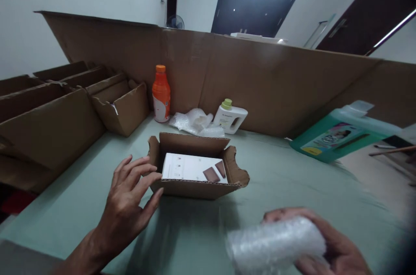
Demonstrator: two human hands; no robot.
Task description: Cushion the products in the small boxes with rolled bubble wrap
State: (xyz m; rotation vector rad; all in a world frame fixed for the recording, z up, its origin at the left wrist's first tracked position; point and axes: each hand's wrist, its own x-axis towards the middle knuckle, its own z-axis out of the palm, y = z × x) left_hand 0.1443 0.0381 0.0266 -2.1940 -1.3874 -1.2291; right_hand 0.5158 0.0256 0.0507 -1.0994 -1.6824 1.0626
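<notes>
A small open cardboard box (195, 188) sits on the pale green tabletop (279, 179) in front of me, with a white printed carton (191, 167) lying flat inside it. My left hand (130, 199) rests with fingers spread against the box's near left corner. Low at the right, my right hand (328, 244) grips a bundle wrapped in bubble wrap (276, 242), blurred, held above the table.
Behind the box stand an orange bottle (161, 93), crumpled bubble wrap (193, 121) and a white jug with a green cap (230, 117). A teal jug (341, 134) lies at the right. Open cardboard boxes (65, 110) line the left. A cardboard wall (260, 76) closes the back.
</notes>
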